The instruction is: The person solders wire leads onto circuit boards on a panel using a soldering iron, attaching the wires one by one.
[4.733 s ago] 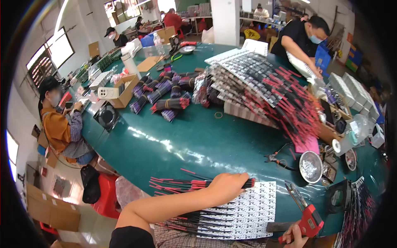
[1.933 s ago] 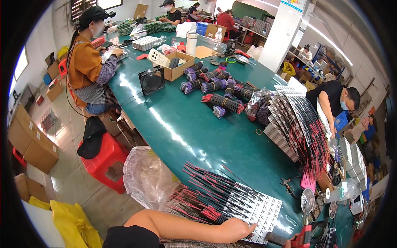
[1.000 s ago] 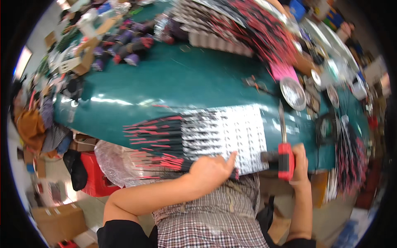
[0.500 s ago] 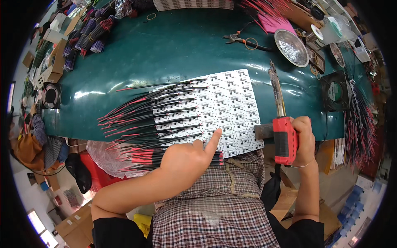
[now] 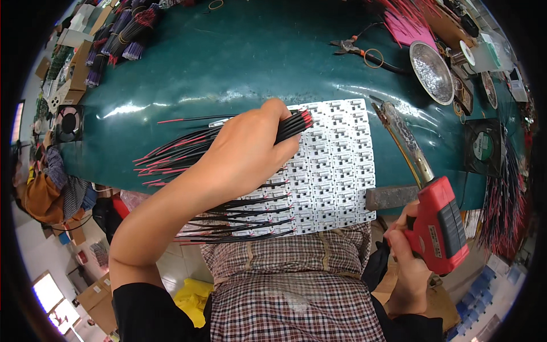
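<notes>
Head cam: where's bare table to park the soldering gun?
Free: the green table between the white circuit panel and pliers. Crowded: right edge, with metal dish and black fan; wire bundles upper left.

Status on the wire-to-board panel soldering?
Done: lower rows of the white board panel already carry black and red wires. In hand: left hand presses a wire bundle onto the upper rows; right hand holds the red soldering gun off the panel. Left: the bare right columns.
</notes>
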Demonstrator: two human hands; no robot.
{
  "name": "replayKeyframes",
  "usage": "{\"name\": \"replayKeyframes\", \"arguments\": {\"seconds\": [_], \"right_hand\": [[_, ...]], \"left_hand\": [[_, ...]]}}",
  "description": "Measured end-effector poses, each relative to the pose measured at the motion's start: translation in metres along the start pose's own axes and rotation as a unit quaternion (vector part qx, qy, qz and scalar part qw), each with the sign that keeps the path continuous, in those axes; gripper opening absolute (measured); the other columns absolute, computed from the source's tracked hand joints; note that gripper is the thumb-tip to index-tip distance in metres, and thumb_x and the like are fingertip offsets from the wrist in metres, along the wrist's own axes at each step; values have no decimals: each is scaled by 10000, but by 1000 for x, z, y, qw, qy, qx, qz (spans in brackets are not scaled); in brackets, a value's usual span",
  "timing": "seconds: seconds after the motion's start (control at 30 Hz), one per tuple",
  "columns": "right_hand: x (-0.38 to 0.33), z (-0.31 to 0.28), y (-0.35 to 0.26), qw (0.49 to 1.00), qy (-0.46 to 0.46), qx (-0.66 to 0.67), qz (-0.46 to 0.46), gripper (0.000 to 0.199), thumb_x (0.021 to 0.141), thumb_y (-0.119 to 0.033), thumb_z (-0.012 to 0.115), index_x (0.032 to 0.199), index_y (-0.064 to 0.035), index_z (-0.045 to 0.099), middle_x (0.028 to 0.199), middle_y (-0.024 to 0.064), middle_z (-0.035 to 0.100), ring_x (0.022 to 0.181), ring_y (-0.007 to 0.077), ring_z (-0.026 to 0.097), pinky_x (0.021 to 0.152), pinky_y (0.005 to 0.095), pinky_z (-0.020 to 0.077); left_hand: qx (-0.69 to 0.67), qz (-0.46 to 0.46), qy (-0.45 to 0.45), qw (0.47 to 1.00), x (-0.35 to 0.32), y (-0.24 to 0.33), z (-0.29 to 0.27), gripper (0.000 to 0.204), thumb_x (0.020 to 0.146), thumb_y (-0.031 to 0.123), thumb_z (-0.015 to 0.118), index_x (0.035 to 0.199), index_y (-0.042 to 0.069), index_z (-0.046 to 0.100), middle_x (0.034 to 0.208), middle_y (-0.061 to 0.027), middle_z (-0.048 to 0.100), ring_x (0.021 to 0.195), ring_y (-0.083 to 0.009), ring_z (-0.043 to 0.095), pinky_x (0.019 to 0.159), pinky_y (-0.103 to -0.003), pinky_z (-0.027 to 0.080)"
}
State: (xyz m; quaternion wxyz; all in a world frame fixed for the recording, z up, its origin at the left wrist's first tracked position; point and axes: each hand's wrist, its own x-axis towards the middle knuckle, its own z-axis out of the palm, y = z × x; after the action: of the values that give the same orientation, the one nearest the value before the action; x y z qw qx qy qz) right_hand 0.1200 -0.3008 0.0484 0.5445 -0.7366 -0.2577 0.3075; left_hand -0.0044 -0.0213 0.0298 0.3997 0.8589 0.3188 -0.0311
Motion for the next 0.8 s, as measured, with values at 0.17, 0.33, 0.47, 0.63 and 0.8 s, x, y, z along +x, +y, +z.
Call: {"name": "replayKeyframes", "arguments": {"seconds": [0.17,0.33,0.47,0.63,0.8], "right_hand": [[-5,7,2,992,-4,114,47,450,814,-51,661,1234,23,519,1052,112,558,635,106,512,601,303,499],[-9,11,11,993,-22,96,58,442,831,-99,652,1231,30,513,1049,125,562,615,114,513,573,288,478],[-11,13,14,997,-36,33,56,419,844,-66,651,1227,34,513,995,124,563,611,119,512,540,284,465],[-8,17,9,996,-26,1,88,392,857,-49,644,1221,31,521,935,113,566,591,118,504,512,264,449],[-10,20,13,996,2,14,87,393,870,-75,659,1222,40,529,922,116,572,571,108,497,496,250,435]], "left_hand": [[-3,7,22,1000,10,-8,6,312,901,243,714,954,-46,608,760,-178,627,672,-287,609,645,-393,467],[29,58,58,996,10,-10,9,277,871,217,743,910,-27,617,720,-178,624,635,-319,605,608,-391,459],[56,65,70,994,9,-9,11,248,859,200,752,885,-9,623,702,-168,626,607,-345,591,575,-388,452],[37,89,90,991,7,-12,15,223,864,177,748,882,-7,623,705,-165,625,606,-344,590,572,-391,454],[79,134,127,980,4,-11,14,195,865,146,738,891,-12,627,727,-173,626,635,-357,593,588,-398,462]]}}
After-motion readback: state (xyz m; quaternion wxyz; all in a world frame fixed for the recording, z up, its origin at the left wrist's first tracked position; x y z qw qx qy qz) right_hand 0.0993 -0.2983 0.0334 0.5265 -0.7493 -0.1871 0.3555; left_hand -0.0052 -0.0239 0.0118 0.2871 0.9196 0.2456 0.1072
